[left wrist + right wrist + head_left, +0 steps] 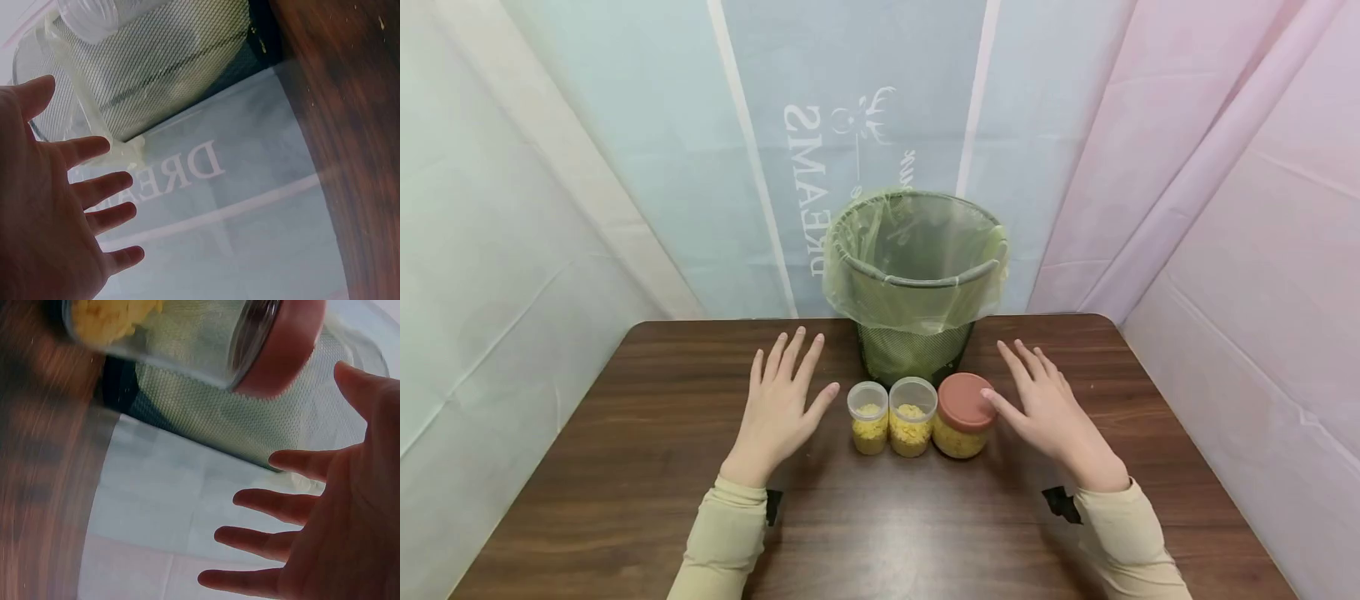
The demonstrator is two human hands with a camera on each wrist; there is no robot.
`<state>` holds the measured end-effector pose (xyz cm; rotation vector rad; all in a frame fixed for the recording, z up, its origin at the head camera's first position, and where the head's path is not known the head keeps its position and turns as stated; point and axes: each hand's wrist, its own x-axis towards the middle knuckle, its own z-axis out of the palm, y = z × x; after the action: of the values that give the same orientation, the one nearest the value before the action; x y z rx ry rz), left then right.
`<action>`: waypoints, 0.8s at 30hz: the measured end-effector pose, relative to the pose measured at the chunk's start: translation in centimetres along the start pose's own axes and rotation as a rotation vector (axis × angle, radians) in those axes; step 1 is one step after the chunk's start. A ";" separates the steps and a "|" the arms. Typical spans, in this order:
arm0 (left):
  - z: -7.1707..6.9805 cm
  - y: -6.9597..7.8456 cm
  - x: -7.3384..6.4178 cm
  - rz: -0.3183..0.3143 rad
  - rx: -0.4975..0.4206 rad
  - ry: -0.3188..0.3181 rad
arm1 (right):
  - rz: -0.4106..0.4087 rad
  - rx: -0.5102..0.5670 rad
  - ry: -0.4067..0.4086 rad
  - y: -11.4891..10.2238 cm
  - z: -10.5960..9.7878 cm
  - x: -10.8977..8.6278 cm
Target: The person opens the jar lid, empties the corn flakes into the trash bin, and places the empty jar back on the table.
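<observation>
Two small clear cups, the left cup [868, 429] and the middle cup [912, 429], stand side by side with yellow flakes inside. Right beside them is a jar [961, 442] with a reddish-brown lid [966, 402] and yellow contents. My left hand [778, 408] is spread to the left of the cups, holding nothing. On the other side my right hand [1051, 412] has its fingers extended, and its thumb overlaps the lid's edge in the head view. In the right wrist view that thumb [356, 387] shows apart from the lid.
Behind the jars stands a mesh bin [917, 346] lined with a translucent greenish bag [917, 308]. The brown wooden table [865, 533] ends at a printed fabric backdrop [760, 167], with pale fabric walls at both sides. Small yellow crumbs [382, 23] lie on the wood.
</observation>
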<state>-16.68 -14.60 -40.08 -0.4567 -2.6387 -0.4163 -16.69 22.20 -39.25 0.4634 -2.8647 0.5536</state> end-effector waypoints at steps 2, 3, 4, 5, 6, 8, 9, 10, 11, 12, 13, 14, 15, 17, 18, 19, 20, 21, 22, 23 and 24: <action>0.1 0.3 -0.1 0.009 0.007 -0.009 | -0.031 0.000 0.007 -0.4 0.3 -0.1; 0.2 0.5 -0.1 0.014 0.006 -0.010 | -0.046 0.000 0.008 -0.6 0.4 -0.1; 0.2 0.7 -0.1 0.020 0.006 -0.013 | -0.062 0.000 0.010 -0.7 0.5 -0.1; 0.3 0.9 -0.1 0.027 0.006 -0.016 | -0.078 -0.001 0.014 -0.9 0.6 -0.2; 0.4 1.1 -0.1 0.035 0.006 -0.016 | -0.092 0.001 0.017 -1.0 0.7 -0.2; 0.5 1.5 0.0 0.059 0.005 -0.013 | -0.117 0.008 0.019 -1.2 0.8 -0.3; 0.5 1.7 0.0 0.072 0.001 -0.012 | -0.129 0.013 0.019 -1.3 0.8 -0.4; 0.5 1.9 0.0 0.085 0.001 -0.010 | -0.141 0.015 0.019 -1.4 0.9 -0.4; 0.6 2.1 0.1 0.099 -0.001 -0.007 | -0.151 0.018 0.019 -1.5 0.9 -0.4; 0.5 2.3 0.1 0.112 -0.006 -0.006 | -0.162 0.022 0.018 -1.6 1.0 -0.5; 0.5 2.5 0.1 0.124 -0.010 -0.003 | -0.173 0.021 0.018 -1.7 1.1 -0.4; 0.5 2.6 0.1 0.133 -0.015 -0.004 | -0.181 0.018 0.017 -1.7 1.2 -0.4; 0.4 2.7 0.1 0.142 -0.018 -0.006 | -0.186 0.014 0.016 -1.8 1.4 -0.4; 0.3 2.9 0.1 0.155 -0.029 -0.016 | -0.190 0.008 0.017 -2.0 1.8 -0.2; 0.3 3.0 0.1 0.162 -0.033 -0.020 | -0.190 0.008 0.018 -2.1 1.9 -0.1; 0.3 3.1 0.1 0.170 -0.038 -0.021 | -0.187 0.007 0.021 -2.2 2.1 -0.1; 0.3 3.1 0.1 0.177 -0.043 -0.021 | -0.184 0.011 0.023 -2.3 2.3 0.0; 0.3 3.2 0.1 0.184 -0.048 -0.020 | -0.183 0.014 0.026 -2.4 2.4 0.1; 0.3 3.2 0.1 0.190 -0.050 -0.017 | -0.180 0.020 0.030 -2.5 2.5 0.2; 0.3 3.2 0.0 0.197 -0.054 -0.011 | -0.179 0.025 0.034 -2.5 2.7 0.2; 0.3 3.3 0.0 0.203 -0.058 -0.004 | -0.177 0.028 0.036 -2.5 2.7 0.2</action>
<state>-15.56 -11.55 -39.61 -0.7364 -2.5571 -0.4274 -16.37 18.87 -40.87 0.6959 -2.7494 0.5653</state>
